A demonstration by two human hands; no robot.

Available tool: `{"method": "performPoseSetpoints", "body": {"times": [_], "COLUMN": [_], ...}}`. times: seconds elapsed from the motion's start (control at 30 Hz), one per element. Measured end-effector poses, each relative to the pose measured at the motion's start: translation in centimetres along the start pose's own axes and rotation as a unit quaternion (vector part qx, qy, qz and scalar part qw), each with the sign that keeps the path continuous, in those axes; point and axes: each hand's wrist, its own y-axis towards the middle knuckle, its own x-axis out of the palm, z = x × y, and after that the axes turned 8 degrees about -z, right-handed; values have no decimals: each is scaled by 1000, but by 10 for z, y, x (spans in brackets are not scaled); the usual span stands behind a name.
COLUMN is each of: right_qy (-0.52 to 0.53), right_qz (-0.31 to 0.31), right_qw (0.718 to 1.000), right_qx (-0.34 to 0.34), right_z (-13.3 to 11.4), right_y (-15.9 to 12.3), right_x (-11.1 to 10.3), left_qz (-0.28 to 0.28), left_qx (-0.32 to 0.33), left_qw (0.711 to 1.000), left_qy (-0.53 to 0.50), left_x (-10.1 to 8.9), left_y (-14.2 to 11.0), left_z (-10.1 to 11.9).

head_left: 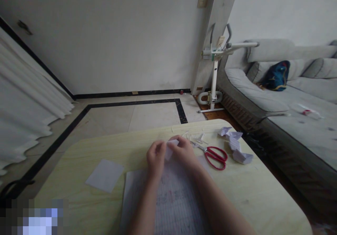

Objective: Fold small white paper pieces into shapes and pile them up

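Observation:
A small piece of white paper (170,151) is pinched between my two hands, above the far end of a lined, written-on sheet (175,200). My left hand (156,156) has its fingers curled on the paper's left side. From the right, my right hand (185,152) grips the same paper with thumb and fingers. Just right of that hand lie red-handled scissors (216,157), their blades partly among white paper scraps (200,137). A square of white paper (104,175) rests flat to the left of the lined sheet.
Several folded paper pieces (235,143) sit near the right edge of the light wooden table (86,150). Beyond the table stand a white exercise machine (214,77) and, to the right, a grey sofa (310,122) with a dark blue bag (277,75). A white curtain (23,105) hangs at left.

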Motion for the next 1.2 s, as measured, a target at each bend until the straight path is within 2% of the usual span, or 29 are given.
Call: {"method": "performPoseSetpoints", "body": {"times": [0.4, 0.6, 0.7, 0.9, 1.2], "right_qy": [-34, -54, -31, 16, 53], "right_qz": [2, 23, 42, 52, 9], "right_qw": [999, 996, 998, 999, 998], "right_qx": [-38, -63, -41, -6, 15], "right_z": [-3, 0, 1, 2, 9], "right_y": [-1, 0, 1, 2, 1], "right_x": [-1, 3, 3, -4, -3], "left_qz": [-10, 7, 6, -48, -24], "left_qx": [2, 4, -11, -22, 14], "left_qw": [1000, 1000, 1000, 999, 999], "left_qy": [0, 14, 10, 11, 28], "left_x": [1, 0, 0, 3, 2], "left_y": [-1, 0, 1, -2, -4], "left_z": [7, 5, 5, 9, 7]}}
